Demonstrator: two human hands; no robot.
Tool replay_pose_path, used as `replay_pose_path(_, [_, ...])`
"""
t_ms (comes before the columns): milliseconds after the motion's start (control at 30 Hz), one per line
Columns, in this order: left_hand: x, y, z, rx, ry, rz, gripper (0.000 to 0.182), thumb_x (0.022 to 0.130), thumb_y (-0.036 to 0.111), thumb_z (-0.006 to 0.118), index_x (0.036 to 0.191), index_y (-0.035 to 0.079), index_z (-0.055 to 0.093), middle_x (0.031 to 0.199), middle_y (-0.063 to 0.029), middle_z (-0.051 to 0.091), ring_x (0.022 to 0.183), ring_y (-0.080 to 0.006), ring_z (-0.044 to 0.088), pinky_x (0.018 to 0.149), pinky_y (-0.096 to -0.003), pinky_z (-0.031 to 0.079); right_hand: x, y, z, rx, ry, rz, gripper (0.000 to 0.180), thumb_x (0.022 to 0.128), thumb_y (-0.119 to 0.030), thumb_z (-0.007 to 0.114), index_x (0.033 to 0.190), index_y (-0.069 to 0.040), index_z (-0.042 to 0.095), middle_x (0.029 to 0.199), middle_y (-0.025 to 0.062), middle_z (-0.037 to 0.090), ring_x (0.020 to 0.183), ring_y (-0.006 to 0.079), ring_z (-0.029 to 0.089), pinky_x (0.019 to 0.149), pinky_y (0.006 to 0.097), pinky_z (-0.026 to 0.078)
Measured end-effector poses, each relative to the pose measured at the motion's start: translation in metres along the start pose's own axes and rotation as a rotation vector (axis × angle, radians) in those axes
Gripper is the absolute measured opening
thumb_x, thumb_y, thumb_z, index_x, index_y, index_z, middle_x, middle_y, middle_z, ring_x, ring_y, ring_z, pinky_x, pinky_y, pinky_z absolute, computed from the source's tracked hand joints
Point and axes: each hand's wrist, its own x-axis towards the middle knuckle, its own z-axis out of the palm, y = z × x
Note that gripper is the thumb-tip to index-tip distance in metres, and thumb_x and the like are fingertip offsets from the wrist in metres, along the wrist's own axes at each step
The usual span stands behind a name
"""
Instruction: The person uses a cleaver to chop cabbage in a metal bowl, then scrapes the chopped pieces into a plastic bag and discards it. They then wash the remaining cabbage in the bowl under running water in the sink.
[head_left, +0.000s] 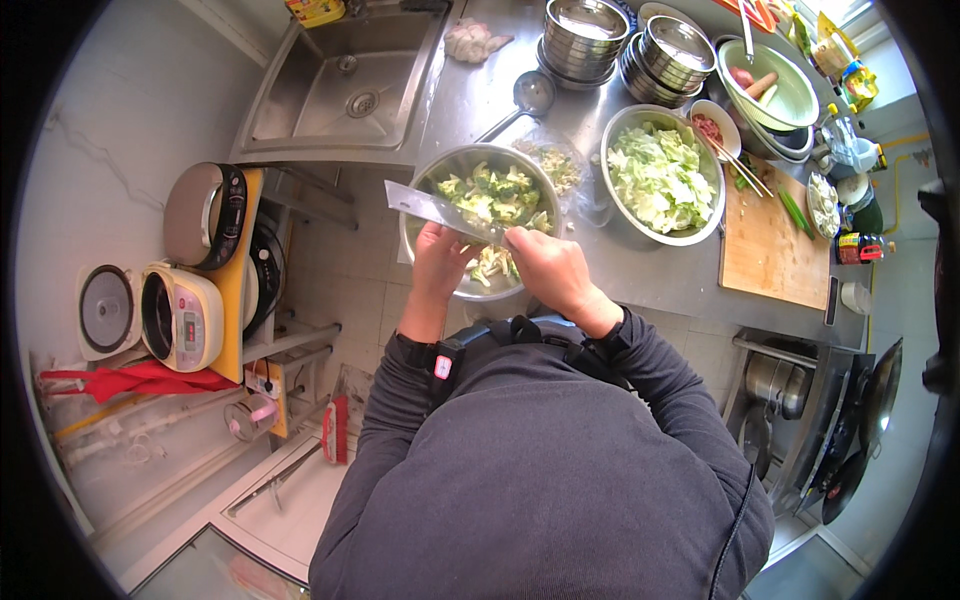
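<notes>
My right hand (551, 270) grips the handle of a cleaver (424, 205), whose broad blade points left across a stainless steel bowl (547, 187). My left hand (442, 259) is raised at the bowl's near left side, with its fingers close under the blade. Whether a piece sits between those fingers is hidden. Cut broccoli florets (491, 191) fill the far part of the bowl. Paler stem pieces (491, 266) lie in its near part, below the blade. Just right of the bowl is a clear plastic bag (592, 199) with vegetable trimmings (559, 169) on it.
A ladle (534, 93) lies behind the bowl, near stacked steel bowls (585, 49). To the right stand a bowl of torn cabbage (664, 180) and a wooden cutting board (772, 247). A sink (337, 90) is at far left; rice cookers (184, 315) stand on a left-hand shelf.
</notes>
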Motion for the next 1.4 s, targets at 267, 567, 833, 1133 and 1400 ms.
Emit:
replay_pose_path(267, [-0.002,0.008,0.001,-0.021,0.156,-0.158,0.038,0.089,0.016,0.060,0.123,0.003,0.050,0.120,-0.0134,0.057,0.108,-0.0334,0.059,0.090,-0.0519,0.052,-0.002,0.003,0.013,-0.131,-0.020,0.009,0.010,0.081,-0.012,0.056,0.089,-0.014,0.051,0.065,0.0045,0.055,0.055,0.0246,0.062,0.045,0.0373,0.048])
replay_pose_path(567, [-0.006,0.002,0.003,-0.139,0.173,-0.103,0.037,0.096,0.027,0.053,0.128,0.010,0.045,0.121,-0.0075,0.055,0.108,-0.0283,0.058,0.092,-0.0459,0.051,-0.001,0.028,0.005,0.107,-0.071,0.276,0.011,0.088,-0.014,0.058,0.094,-0.009,0.051,0.068,0.0193,0.059,0.066,0.0398,0.060,0.055,0.0464,0.046])
replay_pose_path(833, [-0.008,0.005,-0.001,-0.226,-0.155,-0.034,0.046,0.095,0.017,0.055,0.136,0.009,0.038,0.122,-0.0088,0.056,0.110,-0.0245,0.056,0.095,-0.0371,0.048,-0.006,0.016,-0.012,0.264,0.124,0.121,0.014,0.086,-0.007,0.061,0.099,-0.005,0.058,0.076,0.0157,0.062,0.067,0.0358,0.062,0.055,0.0376,0.048])
replay_pose_path(1133, [-0.012,-0.014,-0.006,-0.222,-0.237,0.012,0.051,0.097,0.030,0.049,0.143,0.016,0.032,0.128,-0.0266,0.049,0.111,-0.0367,0.056,0.092,-0.0456,0.051,-0.005,-0.020,-0.031,-0.055,0.080,-0.244,0.031,0.065,-0.006,0.067,0.096,-0.007,0.064,0.060,0.0013,0.050,0.051,0.0176,0.055,0.047,0.0305,0.044])
replay_pose_path(1400, [-0.016,-0.019,-0.008,-0.344,-0.274,-0.013,0.050,0.096,0.034,0.049,0.139,0.011,0.038,0.127,-0.0202,0.052,0.112,-0.0301,0.057,0.093,-0.0462,0.049,-0.003,-0.020,-0.031,-0.084,0.125,-0.260,0.024,0.072,-0.013,0.062,0.097,-0.012,0.063,0.061,-0.0001,0.048,0.049,0.0159,0.055,0.043,0.0298,0.042])
